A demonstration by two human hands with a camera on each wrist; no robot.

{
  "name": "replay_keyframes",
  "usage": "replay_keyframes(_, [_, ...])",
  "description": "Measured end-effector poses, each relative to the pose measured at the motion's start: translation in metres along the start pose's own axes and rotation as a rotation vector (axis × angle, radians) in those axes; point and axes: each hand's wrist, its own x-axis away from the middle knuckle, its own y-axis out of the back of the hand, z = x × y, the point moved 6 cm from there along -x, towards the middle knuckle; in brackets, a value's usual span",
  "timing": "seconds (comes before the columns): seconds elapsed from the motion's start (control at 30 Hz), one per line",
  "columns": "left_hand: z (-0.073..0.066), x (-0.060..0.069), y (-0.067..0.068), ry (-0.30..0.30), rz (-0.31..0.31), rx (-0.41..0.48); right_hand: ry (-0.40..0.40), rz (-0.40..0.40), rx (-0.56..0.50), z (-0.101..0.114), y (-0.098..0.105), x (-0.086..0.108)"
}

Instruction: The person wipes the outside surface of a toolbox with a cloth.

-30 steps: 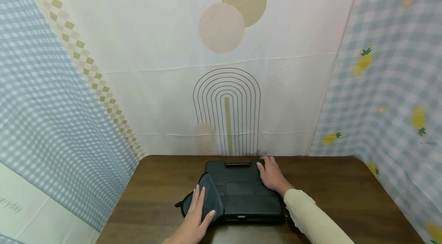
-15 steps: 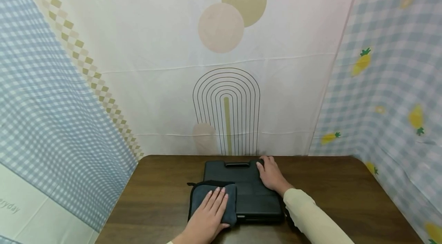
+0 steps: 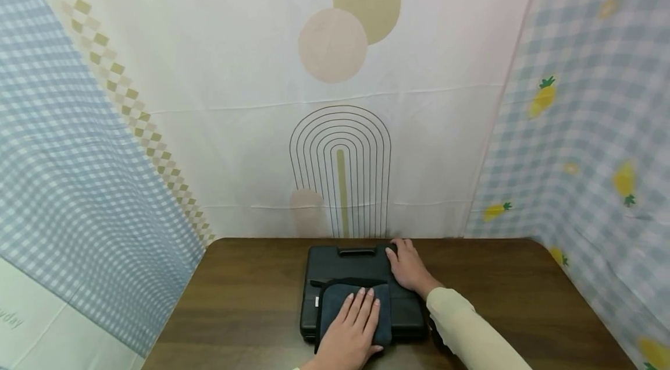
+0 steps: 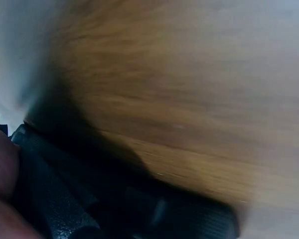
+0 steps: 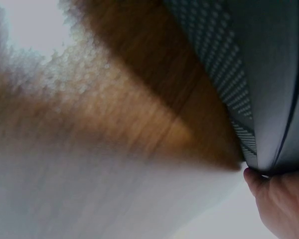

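Observation:
A black plastic carrying case with a handle lies flat on the brown wooden table. On its front half is a dark grey-blue cloth with a black border and a small loop. My left hand presses flat on this cloth, fingers straight and close together. At the far right corner of the case, my right hand holds on, its fingers bent over the edge. The right wrist view shows the hand against the textured side of the case. Blur softens the left wrist view.
The wooden table extends to both sides of the case. Behind it hangs a pale cloth with arches and circles. Blue checked cloths hang at the left and right, the right one with pineapples.
My left hand has slid the cloth rightward across the case, from its front left corner to the front middle and right. The cloth now lies flatter. My right hand stays at the far right corner.

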Motion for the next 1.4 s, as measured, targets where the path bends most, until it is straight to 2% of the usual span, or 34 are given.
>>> replay_keyframes(0.33, [-0.001, -0.002, 0.001, -0.002, 0.005, 0.008, -0.002, 0.006, 0.011, 0.002, -0.001, 0.0])
replay_keyframes(0.47, [0.002, -0.001, 0.003, -0.004, 0.03, 0.03, -0.003, 0.011, 0.01, 0.002, 0.001, -0.001])
replay_keyframes(0.57, [0.007, 0.003, 0.004, 0.001, 0.054, 0.042, -0.005, 0.015, 0.011, 0.002, 0.002, -0.001])
replay_keyframes(0.73, [0.016, 0.017, 0.003, 0.023, 0.056, 0.036, 0.004, 0.025, 0.007, 0.002, 0.0, -0.002])
replay_keyframes(0.9, [0.029, 0.037, 0.004, 0.089, 0.08, 0.054, -0.006, 0.032, -0.002, 0.0, -0.002, -0.001])
replay_keyframes(1.07, [0.05, 0.064, 0.005, 0.175, 0.065, 0.091, -0.003, 0.034, -0.009, 0.001, -0.002, 0.001])
replay_keyframes(1.17, [0.061, 0.08, 0.003, 0.248, 0.062, 0.108, -0.001, 0.04, -0.009, 0.002, -0.002, 0.001])
replay_keyframes(1.27, [0.066, 0.091, 0.001, 0.328, 0.062, 0.148, 0.006, 0.035, -0.006, 0.004, -0.001, 0.002])
replay_keyframes(1.4, [0.066, 0.096, 0.0, 0.449, 0.059, 0.277, 0.012, 0.027, -0.005, 0.005, 0.001, 0.002])
